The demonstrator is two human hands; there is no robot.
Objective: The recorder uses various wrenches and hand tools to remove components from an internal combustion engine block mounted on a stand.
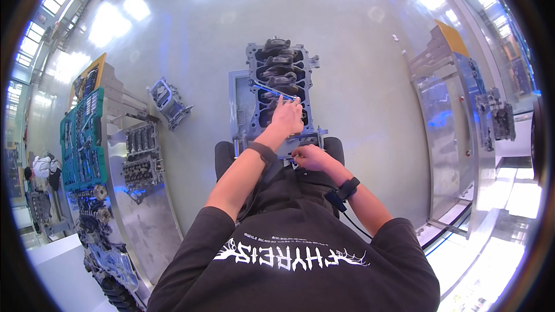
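Observation:
An engine block [309, 89] stands in front of me with its crankshaft [281, 72] showing in the open side. My left hand [287, 118] is over the near half of the block, fingers closed at the right end of a slim metal bar-shaped tool [270, 89]. The bar slants across the block to its left edge; its exact kind cannot be made out. Lower down, my right hand [313, 156] is curled at the block's near end, beside a metal bracket [312, 138]. Whatever its fingertips hold is too small or hidden to tell.
A grey metal frame [233, 101] stands left of the block. Another metal casting [169, 104] lies on the floor to the left. The left bench carries a green tool case [99, 138] and cylinder heads [143, 147]. A metal bench [454, 156] with engine parts [495, 115] stands right.

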